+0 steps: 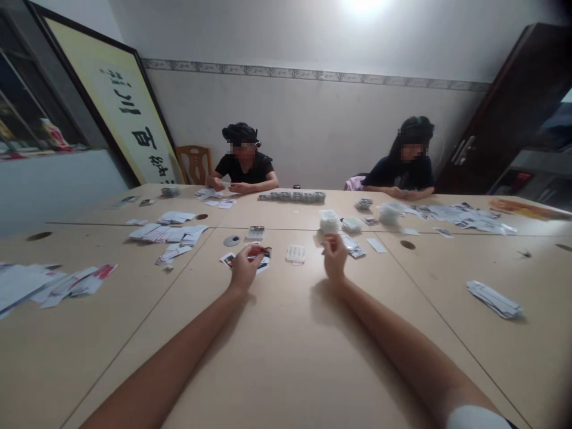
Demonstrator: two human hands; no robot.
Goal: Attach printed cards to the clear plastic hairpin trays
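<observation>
Centrally, clear case (295, 253), red edge (297, 263) nearest.

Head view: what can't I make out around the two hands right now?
In the head view:
Right hand: blurred; whether it holds anything cannot be told.
Dark-printed card: partly covered by the left hand.
Clear case: contents too small to identify.
White right sleeve: cut off by the bottom edge.

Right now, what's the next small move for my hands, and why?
I'd probably bring the right hand over to the clear plastic case: it lies between both hands, touched by neither, while the left hand seems busy at the printed cards.
</observation>
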